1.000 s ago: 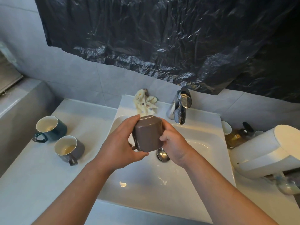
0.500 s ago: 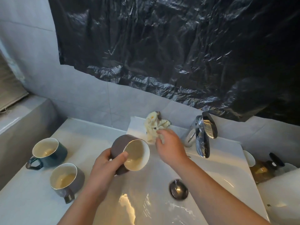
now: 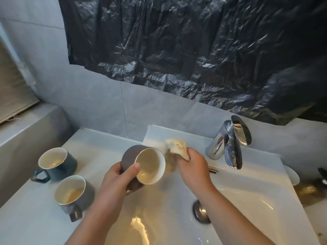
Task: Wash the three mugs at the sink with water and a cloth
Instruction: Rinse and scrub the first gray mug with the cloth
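Brown-grey ceramic mug point(image 3: 130, 156), tilted, hangs over the white sink point(image 3: 247, 200), held by the left grip point(image 3: 115, 183). The right grip point(image 3: 192, 167) pinches a crumpled cream cloth point(image 3: 177, 147) near the sink's back rim.

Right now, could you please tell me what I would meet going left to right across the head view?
Teal mug, grey mug, tilted brown mug, cloth, chrome tap.
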A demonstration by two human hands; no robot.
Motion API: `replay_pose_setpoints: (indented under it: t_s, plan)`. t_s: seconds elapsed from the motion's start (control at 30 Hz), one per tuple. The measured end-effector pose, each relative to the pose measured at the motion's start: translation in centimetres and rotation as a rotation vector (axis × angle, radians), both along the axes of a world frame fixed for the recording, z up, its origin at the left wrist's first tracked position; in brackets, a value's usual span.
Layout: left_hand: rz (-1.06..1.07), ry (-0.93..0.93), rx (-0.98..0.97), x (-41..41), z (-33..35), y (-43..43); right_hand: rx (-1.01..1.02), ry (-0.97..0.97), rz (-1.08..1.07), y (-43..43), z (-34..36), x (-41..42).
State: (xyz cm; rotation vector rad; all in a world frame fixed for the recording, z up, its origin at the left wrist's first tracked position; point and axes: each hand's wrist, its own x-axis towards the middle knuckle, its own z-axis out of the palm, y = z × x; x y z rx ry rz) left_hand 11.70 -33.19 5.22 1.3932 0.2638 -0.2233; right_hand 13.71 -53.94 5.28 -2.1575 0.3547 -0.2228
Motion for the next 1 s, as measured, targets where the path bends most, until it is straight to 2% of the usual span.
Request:
replay_pose_setpoints:
  t_s: [0.2, 0.4, 0.53, 0.73, 0.9, 1.0]
  plan:
    - [-0.019, -0.056, 0.007, -2.7, 0.4, -1.9, 0.375, -0.082, -0.034, -0.8, -0.1, -7.5]
    - [-0.044, -0.131, -0.06, -4.7, -0.2, -4.8, 0.384, -0.237, -0.037, -3.0, 0.6, -11.3]
    - [-0.101, -0.198, -0.081, -6.2, -1.0, -6.4, 0.364, -0.282, -0.029, -4.1, 1.4, -12.5]
    - [-0.129, -0.292, -0.082, -8.2, -0.8, -7.9, 0.295, -0.333, 0.268, -5.2, 1.9, -16.5]
    - [-0.187, -0.37, -0.104, -11.1, -0.5, -8.7, 0.011, -0.599, 0.154, -5.2, -0.4, -21.0]
    - [-0.248, -0.39, -0.125, -12.3, -0.6, -9.4, -0.132, -0.676, 0.085, -4.8, -2.0, -22.0]
